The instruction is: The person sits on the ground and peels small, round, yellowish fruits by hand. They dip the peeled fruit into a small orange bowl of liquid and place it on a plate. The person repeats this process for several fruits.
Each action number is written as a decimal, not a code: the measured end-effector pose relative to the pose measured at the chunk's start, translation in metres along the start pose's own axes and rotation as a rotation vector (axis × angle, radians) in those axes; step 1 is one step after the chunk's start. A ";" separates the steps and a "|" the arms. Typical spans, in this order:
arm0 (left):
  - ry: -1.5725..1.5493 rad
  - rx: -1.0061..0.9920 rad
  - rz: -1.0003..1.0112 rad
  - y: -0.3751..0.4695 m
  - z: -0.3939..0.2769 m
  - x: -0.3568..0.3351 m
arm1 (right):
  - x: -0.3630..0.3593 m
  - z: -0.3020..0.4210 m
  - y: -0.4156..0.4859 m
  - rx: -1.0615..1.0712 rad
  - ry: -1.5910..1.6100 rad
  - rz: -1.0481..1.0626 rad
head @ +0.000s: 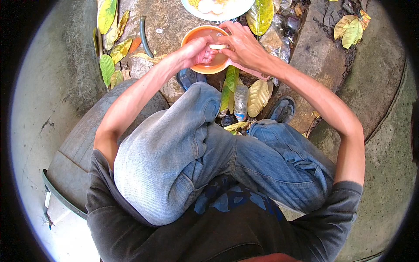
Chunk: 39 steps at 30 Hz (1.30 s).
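Note:
An orange plastic dipper [209, 69] with a pink handle [250, 71] stands on the ground before me, holding cloudy brownish water. Over its mouth, a small pale piece of food [217, 46] sits between the fingers of both hands. My left hand [199, 50] is half cupped, palm turned up, with its fingertips at the piece. From the other side my right hand [241, 42] pinches it between thumb and fingers. Just beyond the dipper is a white plate [226, 15] with rounded whitish pieces and small yellow bits, cut off by the picture's top edge.
Yellow and green leaves [107, 68] litter the stained ground. A short dark hose piece [144, 37] lies left of the dipper. Near my feet is a clear plastic bottle [241, 101]. Crumpled clear plastic [283, 52] lies at right. A large dark rounded container [85, 131] stands beside my left arm.

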<state>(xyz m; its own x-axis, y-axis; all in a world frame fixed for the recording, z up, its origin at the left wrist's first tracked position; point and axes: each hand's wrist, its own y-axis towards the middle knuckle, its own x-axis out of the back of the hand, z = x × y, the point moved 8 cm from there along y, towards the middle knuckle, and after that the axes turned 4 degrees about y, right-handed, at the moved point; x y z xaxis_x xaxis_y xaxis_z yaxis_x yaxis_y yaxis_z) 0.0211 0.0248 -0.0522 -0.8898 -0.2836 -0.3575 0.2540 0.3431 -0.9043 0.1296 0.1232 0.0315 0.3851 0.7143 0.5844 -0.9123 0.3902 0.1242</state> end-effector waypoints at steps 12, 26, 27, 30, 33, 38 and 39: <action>-0.048 -0.017 -0.008 0.002 0.002 -0.003 | 0.003 -0.002 0.002 -0.013 0.041 -0.042; -0.137 -0.029 -0.072 0.001 -0.004 -0.006 | 0.030 -0.025 0.010 -0.168 0.306 -0.006; -0.123 -0.036 -0.042 0.002 0.000 -0.001 | 0.041 -0.033 0.014 -0.220 0.316 0.001; -0.043 -0.055 -0.014 0.010 0.005 0.009 | 0.082 -0.058 0.019 -0.289 0.201 -0.005; 0.075 -0.086 -0.074 -0.002 -0.008 -0.006 | 0.107 -0.062 0.015 -0.233 -0.147 -0.062; 0.147 -0.141 -0.013 -0.004 -0.015 -0.014 | 0.100 -0.045 0.013 -0.178 -0.355 -0.083; 0.139 -0.125 -0.030 -0.003 -0.014 -0.012 | 0.092 -0.044 0.014 -0.182 -0.433 -0.017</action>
<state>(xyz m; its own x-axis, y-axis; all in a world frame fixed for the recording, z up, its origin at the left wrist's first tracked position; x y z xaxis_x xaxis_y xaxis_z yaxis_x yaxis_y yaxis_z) 0.0260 0.0400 -0.0416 -0.9422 -0.1721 -0.2876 0.1854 0.4473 -0.8750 0.1582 0.2203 0.0520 0.2707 0.4143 0.8690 -0.8524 0.5226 0.0163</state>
